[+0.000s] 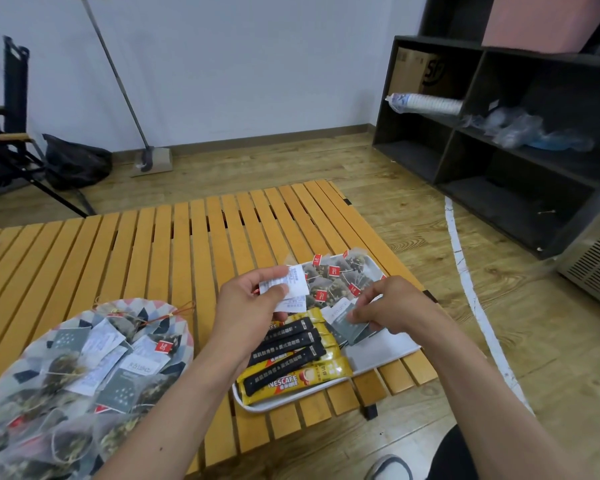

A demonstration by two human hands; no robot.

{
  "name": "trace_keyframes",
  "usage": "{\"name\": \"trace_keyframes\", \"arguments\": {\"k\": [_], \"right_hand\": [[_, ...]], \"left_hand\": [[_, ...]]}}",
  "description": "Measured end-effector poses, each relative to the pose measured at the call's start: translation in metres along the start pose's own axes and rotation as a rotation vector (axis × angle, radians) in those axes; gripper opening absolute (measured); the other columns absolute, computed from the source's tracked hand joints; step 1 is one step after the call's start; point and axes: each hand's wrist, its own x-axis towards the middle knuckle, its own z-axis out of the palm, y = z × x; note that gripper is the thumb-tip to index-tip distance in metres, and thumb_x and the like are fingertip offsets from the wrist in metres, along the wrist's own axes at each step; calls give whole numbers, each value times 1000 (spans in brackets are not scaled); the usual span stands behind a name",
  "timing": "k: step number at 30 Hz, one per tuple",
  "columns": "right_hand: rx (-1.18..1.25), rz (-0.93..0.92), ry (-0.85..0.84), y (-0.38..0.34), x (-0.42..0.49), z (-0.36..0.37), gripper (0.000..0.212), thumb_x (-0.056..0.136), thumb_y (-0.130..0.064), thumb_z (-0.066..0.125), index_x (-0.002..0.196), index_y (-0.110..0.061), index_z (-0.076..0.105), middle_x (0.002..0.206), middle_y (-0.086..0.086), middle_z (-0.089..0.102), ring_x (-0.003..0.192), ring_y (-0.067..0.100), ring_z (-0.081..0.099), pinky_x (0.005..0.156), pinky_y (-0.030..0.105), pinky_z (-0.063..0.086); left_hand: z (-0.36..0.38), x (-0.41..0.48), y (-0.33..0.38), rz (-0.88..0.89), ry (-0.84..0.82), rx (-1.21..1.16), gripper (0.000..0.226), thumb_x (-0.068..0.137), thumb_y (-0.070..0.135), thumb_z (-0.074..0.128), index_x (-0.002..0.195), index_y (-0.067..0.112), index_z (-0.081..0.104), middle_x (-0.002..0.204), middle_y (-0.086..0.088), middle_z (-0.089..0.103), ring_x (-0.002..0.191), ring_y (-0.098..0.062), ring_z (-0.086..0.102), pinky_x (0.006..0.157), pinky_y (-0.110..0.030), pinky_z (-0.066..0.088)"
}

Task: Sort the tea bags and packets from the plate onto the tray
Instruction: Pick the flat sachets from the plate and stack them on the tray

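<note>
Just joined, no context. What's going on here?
A person is sorting drink sachets at a slatted table. The left hand holds white packets above the white tray, while the right hand pinches a grey packet at the tray's grey pile. The tray already groups tea bags at the far end and coffee sticks nearer. The patterned plate is piled with mixed bags.

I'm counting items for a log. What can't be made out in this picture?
Head view: how many white packets the left hand holds; they overlap under its thumb.
Head view: the print on them, too small and blurred.
Head view: the plate's near side, cut off by the lower left edge.
Head view: the grey packets, partly hidden by the right hand over the tray.
</note>
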Motion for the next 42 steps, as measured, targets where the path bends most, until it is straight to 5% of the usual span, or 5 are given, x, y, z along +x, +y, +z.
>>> {"name": "trace_keyframes", "arguments": {"k": [8, 18, 29, 33, 42], "right_hand": [[-234, 58, 50, -10, 5, 14, 23, 84, -28, 81, 94, -9, 75, 74, 2, 79, 79, 12, 77, 85, 35, 61], [-367, 22, 176, -10, 9, 30, 34, 71, -47, 88, 88, -21, 74, 79, -3, 75, 77, 17, 72, 74, 34, 61], [236, -655, 11, -18, -11, 9, 15, 83, -11, 82, 97, -17, 80, 113, -12, 74, 111, -1, 66, 78, 19, 57], [280, -610, 2, -7, -5, -9, 10, 86, -12, 79, 93, -19, 78, 113, -12, 76, 112, 2, 67, 94, 32, 55], [179, -67, 120, 18, 16, -17, 25, 84, -13, 82, 106, -17, 70, 96, 9, 76, 75, 20, 68, 58, 29, 51]], "left_hand": [[0, 1, -3, 12, -2, 14, 25, 96, 9, 69, 110, 28, 75, 110, -1, 75, 63, -12, 69, 65, -29, 62], [1, 1, -3, 46, -39, 7, 40, 94, 3, 71, 119, 33, 64, 109, 2, 76, 83, -17, 78, 60, -25, 60], [2, -6, 3, 5, -164, 32, 42, 84, 17, 83, 119, 30, 63, 90, 1, 81, 65, -12, 71, 47, -20, 47], [1, -2, -1, 11, -122, 38, 37, 85, 9, 81, 117, 24, 71, 99, 0, 80, 74, -14, 75, 54, -21, 54], [10, 0, -14, 94, -148, 203, 61, 87, -1, 76, 130, 37, 55, 109, 1, 75, 96, -15, 75, 76, -36, 64]]}}
